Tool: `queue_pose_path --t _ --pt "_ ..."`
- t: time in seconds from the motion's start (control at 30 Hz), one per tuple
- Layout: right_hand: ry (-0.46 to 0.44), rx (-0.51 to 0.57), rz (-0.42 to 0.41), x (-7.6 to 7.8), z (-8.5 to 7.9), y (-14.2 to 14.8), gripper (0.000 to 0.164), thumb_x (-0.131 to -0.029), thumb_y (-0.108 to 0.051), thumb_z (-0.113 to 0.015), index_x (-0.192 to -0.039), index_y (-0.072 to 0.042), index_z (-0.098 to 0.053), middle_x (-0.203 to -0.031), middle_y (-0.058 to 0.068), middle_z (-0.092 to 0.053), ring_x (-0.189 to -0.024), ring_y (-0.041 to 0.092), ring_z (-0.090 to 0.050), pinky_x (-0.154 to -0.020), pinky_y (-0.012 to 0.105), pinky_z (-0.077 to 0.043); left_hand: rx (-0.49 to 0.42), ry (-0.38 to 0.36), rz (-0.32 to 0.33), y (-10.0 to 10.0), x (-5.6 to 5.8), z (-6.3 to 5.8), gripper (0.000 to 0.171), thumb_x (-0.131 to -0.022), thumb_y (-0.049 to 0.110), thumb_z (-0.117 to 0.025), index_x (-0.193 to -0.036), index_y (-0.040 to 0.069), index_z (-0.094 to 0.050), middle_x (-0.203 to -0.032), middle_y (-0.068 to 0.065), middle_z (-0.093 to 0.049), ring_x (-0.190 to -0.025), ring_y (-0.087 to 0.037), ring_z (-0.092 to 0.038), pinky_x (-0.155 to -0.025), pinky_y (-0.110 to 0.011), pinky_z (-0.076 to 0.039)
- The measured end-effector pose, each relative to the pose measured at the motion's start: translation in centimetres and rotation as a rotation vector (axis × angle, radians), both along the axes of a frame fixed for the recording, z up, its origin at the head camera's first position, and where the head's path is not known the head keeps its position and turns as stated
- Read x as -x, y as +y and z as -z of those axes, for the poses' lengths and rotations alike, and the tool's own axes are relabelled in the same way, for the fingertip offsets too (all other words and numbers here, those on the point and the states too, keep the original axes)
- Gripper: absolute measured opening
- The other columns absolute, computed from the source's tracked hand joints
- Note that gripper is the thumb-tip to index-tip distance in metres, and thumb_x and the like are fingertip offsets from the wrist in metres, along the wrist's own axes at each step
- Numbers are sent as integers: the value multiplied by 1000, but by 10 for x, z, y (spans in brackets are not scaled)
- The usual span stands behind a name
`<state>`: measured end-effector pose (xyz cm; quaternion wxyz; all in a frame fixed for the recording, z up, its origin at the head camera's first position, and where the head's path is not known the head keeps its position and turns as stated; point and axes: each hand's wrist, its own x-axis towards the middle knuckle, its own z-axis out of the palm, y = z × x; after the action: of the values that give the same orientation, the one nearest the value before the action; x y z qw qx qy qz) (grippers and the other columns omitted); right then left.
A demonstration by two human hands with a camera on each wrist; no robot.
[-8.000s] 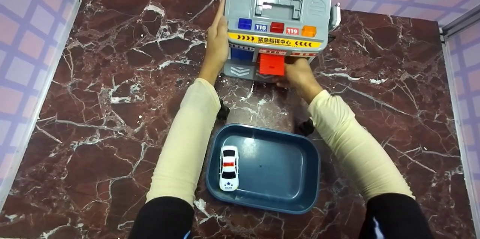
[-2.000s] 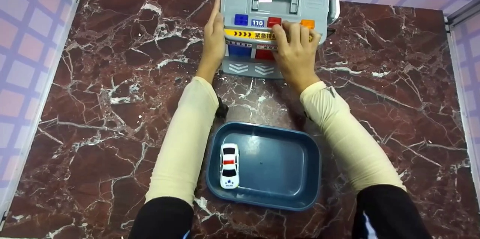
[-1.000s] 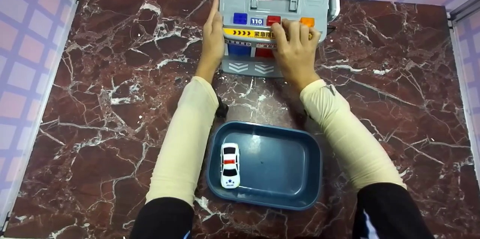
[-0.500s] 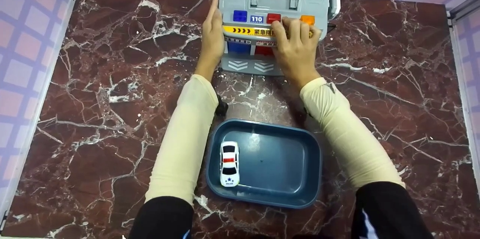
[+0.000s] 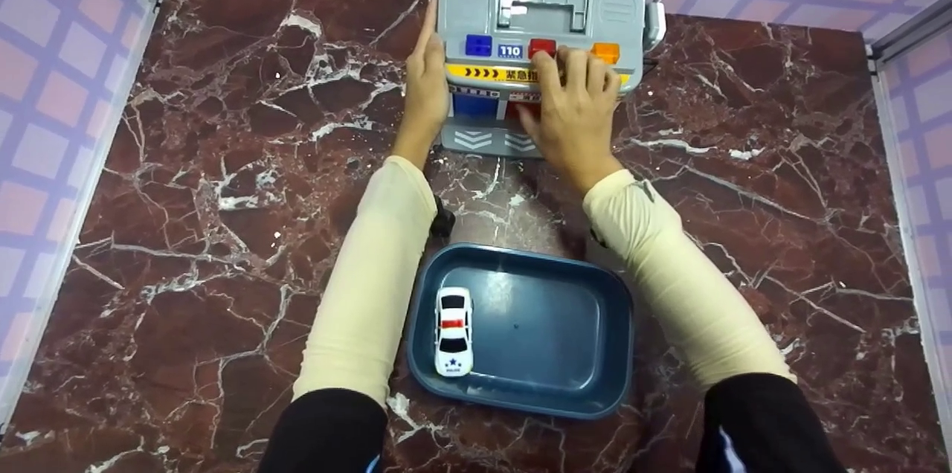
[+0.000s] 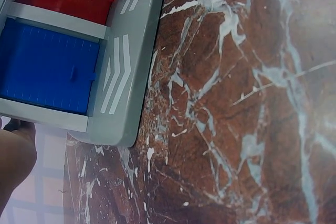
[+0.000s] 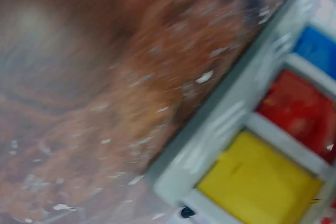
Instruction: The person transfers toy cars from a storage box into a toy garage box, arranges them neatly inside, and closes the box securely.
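Observation:
A grey toy emergency garage (image 5: 468, 4) stands at the back, with blue, red and orange buttons on its roof. My left hand (image 5: 425, 90) lies along its left side with the fingers straight. Over the front roof edge rests my right hand (image 5: 579, 105), its fingertips on the yellow strip beside the red button (image 5: 542, 47). Its thumb sticks out in front of the red door (image 7: 296, 108). The blue door (image 6: 50, 66) and yellow door (image 7: 257, 179) are down too. In the head view, the right hand hides the yellow door.
A dark blue tray (image 5: 520, 406) sits nearer the body, between the forearms. Inside, at its left, lies a white toy police car (image 5: 453, 346). Patterned walls (image 5: 44, 123) border the marble-look tabletop (image 5: 223, 235). A grey handle (image 5: 656, 23) juts from the garage's right side.
Eight seconds ago the red door was lifted outward with the right hand beside it; now it is down and that hand is on the roof edge. Lately the right thumb has swung out leftward.

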<state>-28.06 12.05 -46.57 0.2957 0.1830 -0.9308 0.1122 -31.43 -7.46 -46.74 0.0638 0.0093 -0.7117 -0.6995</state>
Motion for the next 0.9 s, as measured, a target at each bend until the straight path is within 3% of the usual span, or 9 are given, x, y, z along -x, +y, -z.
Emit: queue_pose_path --t 0.07,0.17,0.33,0.4,0.5,0.63,0.77,0.9 --pt "-84 -32 3 -3 -8 -2 53 -88 -43 -73 -125 -12 -52 -118 17 -52 -102 36 -45 -85 47 -38 -17 2 -2 -2 1 3 50 -111 21 -23 -161 22 -20 -149 -3 -53 -102 -16 -64 -111 -13 -35" --pt "-156 -55 -20 -3 -16 -5 56 -89 -49 -70 -127 -12 -51 -125 19 -49 -108 38 -45 -89 47 -39 -23 6 -10 -4 0 5 50 -111 22 -23 -161 24 -21 -137 -7 -64 -81 -18 -62 -106 -17 -42" --pt "-227 -54 -160 3 -19 -7 61 -91 -48 -69 -138 -16 -47 -152 23 -35 -135 42 -38 -113 52 -32 -19 -3 -4 -3 -3 4 50 -111 22 -24 -161 24 -21 -151 1 -51 -101 -14 -62 -100 -22 -48" --pt "-236 -63 -205 7 -20 -8 63 -94 -50 -65 -146 -21 -44 -156 20 -32 -139 41 -34 -116 53 -28 -22 -9 6 -2 -4 3 50 -112 22 -24 -161 24 -21 -151 1 -52 -97 -18 -63 -92 -26 -53" --pt "-241 -87 -233 11 -21 -8 61 -99 -55 -52 -153 -29 -38 -155 15 -37 -137 40 -35 -114 52 -28 -25 -22 6 0 -3 2 50 -112 23 -24 -161 26 -21 -143 -1 -59 -83 -21 -65 -76 -31 -57" --pt "-232 -96 -242 13 -21 -9 56 -103 -58 -39 -154 -37 -38 -149 11 -45 -130 39 -39 -110 53 -29 -28 -32 -1 0 -2 3 50 -112 23 -24 -161 27 -20 -149 1 -54 -80 -18 -65 -74 -30 -57" --pt "-213 -82 -240 13 -22 -9 54 -103 -58 -36 -153 -38 -40 -146 10 -48 -127 38 -41 -109 53 -30 -47 -39 10 0 0 4 50 -112 23 -23 -161 28 -19 -155 3 -46 -83 -19 -65 -76 -31 -58" --pt "-213 -64 -250 12 -22 -10 53 -103 -57 -37 -152 -38 -42 -146 10 -49 -125 39 -42 -109 53 -30 -53 -45 11 0 0 5 50 -112 22 -24 -161 29 -19 -154 3 -48 -80 -19 -64 -74 -31 -57"
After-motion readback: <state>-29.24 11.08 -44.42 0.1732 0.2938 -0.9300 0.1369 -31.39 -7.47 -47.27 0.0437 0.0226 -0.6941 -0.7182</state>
